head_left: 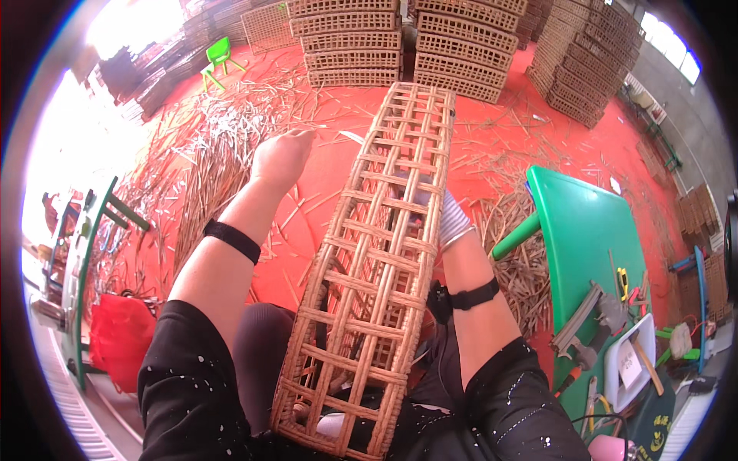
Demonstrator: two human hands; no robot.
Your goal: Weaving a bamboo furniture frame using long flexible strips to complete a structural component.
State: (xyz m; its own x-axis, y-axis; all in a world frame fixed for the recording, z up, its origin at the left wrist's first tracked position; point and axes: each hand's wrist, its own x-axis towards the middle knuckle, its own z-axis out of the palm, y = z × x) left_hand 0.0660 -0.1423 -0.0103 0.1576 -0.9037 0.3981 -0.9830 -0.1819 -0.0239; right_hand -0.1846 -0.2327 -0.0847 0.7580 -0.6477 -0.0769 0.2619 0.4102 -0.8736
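Observation:
A long, narrow woven rattan basket (367,288) stretches from my lap up the middle, its open lattice side facing me. Left of its far half, my left hand (283,159) is raised in the air, bare, with the fingertips pressed together. Anything pinched there is too small to make out. A pale, thin strip end (351,137) shows between that hand and the basket. My right hand (453,220), in a striped white-grey glove, grips the basket's right side; its fingers are partly hidden behind the weave.
Cut rattan strips (207,173) litter the red floor. Stacks of woven panels (350,42) stand at the back. On the right, a green table (573,207) carries a staple gun (576,319), hand tools and a white tray (615,376). A small green chair (219,54) stands far left; a red bag (123,338) sits nearer.

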